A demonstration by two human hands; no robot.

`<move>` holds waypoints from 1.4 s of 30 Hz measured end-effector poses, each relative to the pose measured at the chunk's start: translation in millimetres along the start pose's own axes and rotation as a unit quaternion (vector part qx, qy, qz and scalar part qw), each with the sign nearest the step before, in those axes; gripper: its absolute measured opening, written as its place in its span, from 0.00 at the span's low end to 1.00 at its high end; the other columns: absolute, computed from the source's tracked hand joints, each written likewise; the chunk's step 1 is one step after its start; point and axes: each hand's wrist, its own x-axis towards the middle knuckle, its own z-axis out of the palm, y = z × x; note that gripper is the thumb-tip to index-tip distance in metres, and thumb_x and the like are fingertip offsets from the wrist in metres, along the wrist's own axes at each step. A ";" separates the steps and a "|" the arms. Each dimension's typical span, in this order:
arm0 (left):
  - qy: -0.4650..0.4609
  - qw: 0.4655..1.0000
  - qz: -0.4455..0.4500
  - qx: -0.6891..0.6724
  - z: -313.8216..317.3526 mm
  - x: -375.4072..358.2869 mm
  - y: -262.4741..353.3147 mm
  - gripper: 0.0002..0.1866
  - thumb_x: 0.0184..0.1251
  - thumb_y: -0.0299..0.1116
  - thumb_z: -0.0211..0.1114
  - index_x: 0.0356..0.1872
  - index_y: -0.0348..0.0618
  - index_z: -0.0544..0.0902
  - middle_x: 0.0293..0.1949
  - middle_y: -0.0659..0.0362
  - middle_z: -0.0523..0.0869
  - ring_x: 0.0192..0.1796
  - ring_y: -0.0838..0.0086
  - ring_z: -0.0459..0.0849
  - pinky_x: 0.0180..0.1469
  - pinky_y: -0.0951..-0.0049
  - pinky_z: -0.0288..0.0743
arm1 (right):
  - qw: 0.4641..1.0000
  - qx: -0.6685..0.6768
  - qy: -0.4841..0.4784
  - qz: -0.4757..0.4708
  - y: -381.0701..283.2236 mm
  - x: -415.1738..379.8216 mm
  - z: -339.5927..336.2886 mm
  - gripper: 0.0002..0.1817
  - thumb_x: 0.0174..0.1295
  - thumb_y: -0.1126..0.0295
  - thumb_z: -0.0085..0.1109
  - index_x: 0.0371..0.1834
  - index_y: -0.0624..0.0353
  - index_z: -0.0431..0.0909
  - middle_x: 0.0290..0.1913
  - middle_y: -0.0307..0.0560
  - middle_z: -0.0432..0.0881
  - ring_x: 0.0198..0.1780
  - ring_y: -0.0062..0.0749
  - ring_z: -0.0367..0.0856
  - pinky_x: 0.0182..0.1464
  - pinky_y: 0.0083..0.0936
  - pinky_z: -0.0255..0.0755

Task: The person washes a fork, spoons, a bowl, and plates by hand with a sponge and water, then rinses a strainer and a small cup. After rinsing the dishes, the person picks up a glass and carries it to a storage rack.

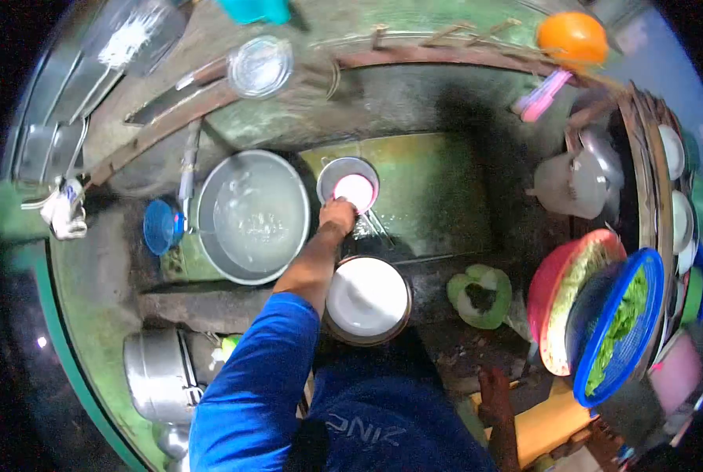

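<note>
My left hand reaches forward, fingers closed on the near edge of a small pink-rimmed white bowl. That bowl overlaps a round grey metal pan, whose thin handle points toward me. Left of the hand stands a large metal basin of water with a bubbly patch. A white bowl with a brown rim sits close in front of my body. At the lower right, what looks like my right hand hangs low in shadow; I cannot tell how its fingers are.
A blue plastic cup is beside the basin. On the right, a blue basket of green leaves overlaps a red basket. A lidded steel pot stands at lower left, a green dish at right. Wooden rails cross the back.
</note>
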 end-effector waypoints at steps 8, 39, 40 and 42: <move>-0.026 0.574 -0.134 -0.808 -24.4 -33.3 9.5 0.15 0.75 0.42 0.44 0.54 0.45 0.70 0.48 0.52 0.80 0.39 0.58 0.83 0.39 0.54 0.81 | 0.996 0.072 0.059 -0.018 -1.4 0.2 53.8 0.14 0.65 0.62 0.53 0.34 0.63 0.79 0.30 0.56 0.80 0.34 0.43 0.80 0.36 0.37 0.72; 0.219 0.876 -0.010 -0.429 2.9 -104.7 -268.7 0.17 0.67 0.41 0.59 0.53 0.47 0.78 0.50 0.55 0.81 0.51 0.58 0.80 0.56 0.53 0.71 | 0.990 -0.047 0.092 0.095 -32.7 16.1 99.3 0.13 0.59 0.59 0.57 0.37 0.55 0.83 0.38 0.52 0.84 0.42 0.46 0.83 0.46 0.34 0.75; 0.256 0.721 -0.016 -0.643 -30.1 -122.7 -246.1 0.17 0.68 0.40 0.57 0.55 0.47 0.76 0.51 0.55 0.80 0.52 0.58 0.79 0.57 0.52 0.71 | 0.990 -0.051 0.101 0.085 -36.3 18.9 100.4 0.13 0.59 0.58 0.57 0.37 0.55 0.82 0.37 0.52 0.84 0.41 0.47 0.83 0.46 0.34 0.75; 0.281 0.448 0.000 -0.849 -81.9 -148.9 -216.4 0.17 0.68 0.39 0.57 0.56 0.48 0.75 0.51 0.55 0.80 0.53 0.58 0.78 0.58 0.51 0.71 | 0.992 -0.078 0.101 0.023 -17.7 37.8 109.9 0.12 0.59 0.62 0.59 0.31 0.61 0.80 0.30 0.47 0.82 0.36 0.38 0.81 0.44 0.30 0.74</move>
